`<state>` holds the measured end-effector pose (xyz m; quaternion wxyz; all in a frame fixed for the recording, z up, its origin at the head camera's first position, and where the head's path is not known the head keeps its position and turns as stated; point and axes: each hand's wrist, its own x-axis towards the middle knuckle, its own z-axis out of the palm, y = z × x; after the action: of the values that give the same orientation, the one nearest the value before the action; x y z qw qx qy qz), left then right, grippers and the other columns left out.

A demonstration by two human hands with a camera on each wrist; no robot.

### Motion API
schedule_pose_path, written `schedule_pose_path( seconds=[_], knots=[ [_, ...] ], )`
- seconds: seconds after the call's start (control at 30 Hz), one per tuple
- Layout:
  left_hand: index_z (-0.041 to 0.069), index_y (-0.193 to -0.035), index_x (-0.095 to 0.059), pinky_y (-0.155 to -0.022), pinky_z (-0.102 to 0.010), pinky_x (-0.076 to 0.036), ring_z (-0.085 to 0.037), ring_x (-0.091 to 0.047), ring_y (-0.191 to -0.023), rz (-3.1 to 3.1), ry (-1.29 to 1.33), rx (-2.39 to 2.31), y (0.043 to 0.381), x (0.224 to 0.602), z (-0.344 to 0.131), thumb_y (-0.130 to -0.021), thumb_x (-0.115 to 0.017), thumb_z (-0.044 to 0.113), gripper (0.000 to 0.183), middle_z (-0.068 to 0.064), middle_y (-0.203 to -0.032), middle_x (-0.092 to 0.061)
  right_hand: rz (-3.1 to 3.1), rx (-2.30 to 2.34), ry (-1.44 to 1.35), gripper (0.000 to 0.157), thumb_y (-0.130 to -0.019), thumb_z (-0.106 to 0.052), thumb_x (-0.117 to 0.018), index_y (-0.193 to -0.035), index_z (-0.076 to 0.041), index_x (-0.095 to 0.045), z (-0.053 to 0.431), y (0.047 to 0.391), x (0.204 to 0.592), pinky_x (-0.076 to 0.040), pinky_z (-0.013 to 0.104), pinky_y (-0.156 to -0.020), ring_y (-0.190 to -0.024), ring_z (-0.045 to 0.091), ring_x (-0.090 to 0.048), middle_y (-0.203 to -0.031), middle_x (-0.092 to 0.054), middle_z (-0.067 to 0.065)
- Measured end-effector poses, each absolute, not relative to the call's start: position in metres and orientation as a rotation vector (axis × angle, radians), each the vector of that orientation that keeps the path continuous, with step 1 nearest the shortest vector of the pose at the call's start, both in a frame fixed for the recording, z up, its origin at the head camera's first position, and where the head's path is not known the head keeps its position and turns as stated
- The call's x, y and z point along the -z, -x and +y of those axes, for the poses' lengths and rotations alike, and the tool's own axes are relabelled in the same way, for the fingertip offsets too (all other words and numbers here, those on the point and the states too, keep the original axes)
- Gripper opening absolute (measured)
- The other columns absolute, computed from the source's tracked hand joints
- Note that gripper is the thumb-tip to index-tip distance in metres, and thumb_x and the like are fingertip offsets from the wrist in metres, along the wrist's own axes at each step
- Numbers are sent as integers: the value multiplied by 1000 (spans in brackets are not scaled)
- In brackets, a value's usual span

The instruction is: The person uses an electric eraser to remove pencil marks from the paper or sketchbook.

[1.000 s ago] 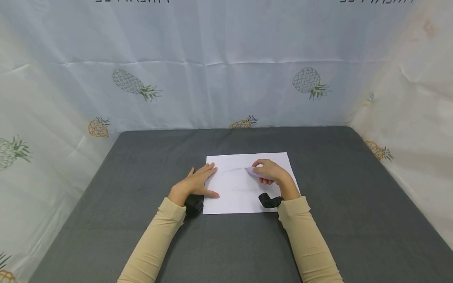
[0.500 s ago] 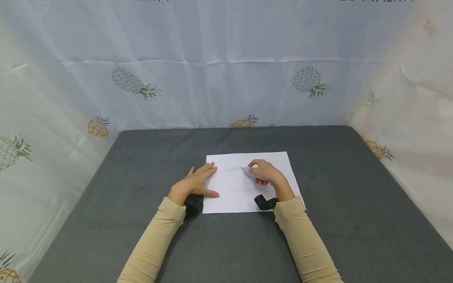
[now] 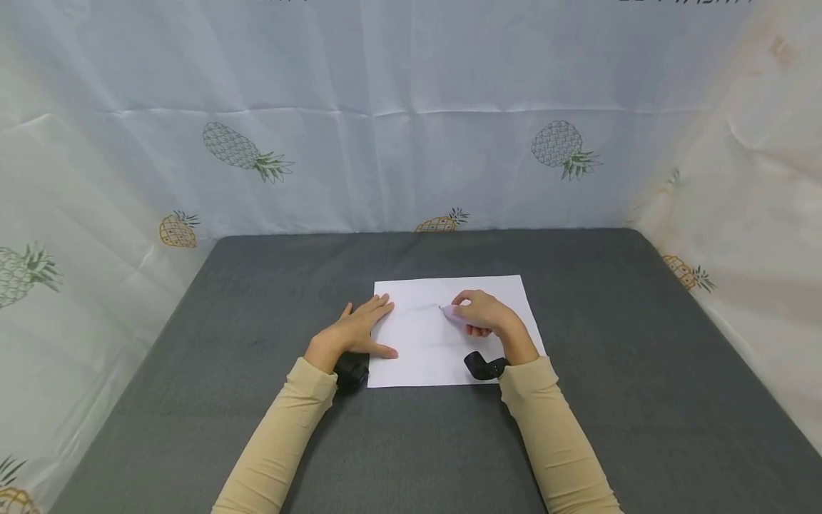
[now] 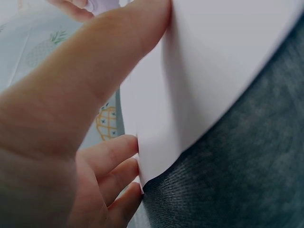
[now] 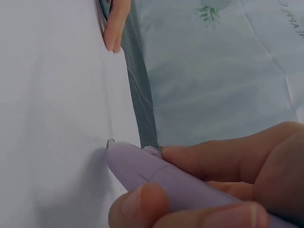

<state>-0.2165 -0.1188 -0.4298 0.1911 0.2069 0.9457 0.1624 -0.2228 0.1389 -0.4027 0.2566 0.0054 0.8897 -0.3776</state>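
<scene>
A white sheet of paper [image 3: 411, 364] lies on the dark grey tabletop. My left hand [image 3: 359, 330] rests on its left edge with fingers spread, the thumb on the paper's face. Over the right half, my right hand [image 3: 489, 314] grips a lavender pen-shaped tool [image 5: 142, 166] between thumb and fingers. The tool's small looped tip is right at the paper, pointing left. A faint streak [image 3: 420, 308] runs across the sheet to the left of the tip. In the left wrist view, the tool [image 4: 105, 4] shows only at the top edge.
A black wrist camera [image 3: 483, 367] on the right wrist hangs over the lower right of the sheet, and another [image 3: 351, 373] sits at the left wrist. The grey tabletop [image 3: 289, 271] ends at a pineapple-print curtain [image 3: 385, 171] behind and at both sides.
My right hand with the lavender pen-shaped tool has slid left over the paper, then slightly back right. My left hand and the sheet stay in place.
</scene>
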Motion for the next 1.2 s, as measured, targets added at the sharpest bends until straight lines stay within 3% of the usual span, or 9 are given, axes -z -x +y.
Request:
schedule_pose_path(
  seconds=[1.2],
  knots=[
    [12, -154, -24, -122, -63, -1, -27, -9, -155, 2649, -574, -475, 216, 432, -119, -78, -76, 48, 99, -6, -165, -12, 2398, 984, 43, 35, -98, -22, -49, -129, -4, -51, 143, 228, 400, -31, 19, -44, -44, 8, -38, -54, -50, -1]
  ],
)
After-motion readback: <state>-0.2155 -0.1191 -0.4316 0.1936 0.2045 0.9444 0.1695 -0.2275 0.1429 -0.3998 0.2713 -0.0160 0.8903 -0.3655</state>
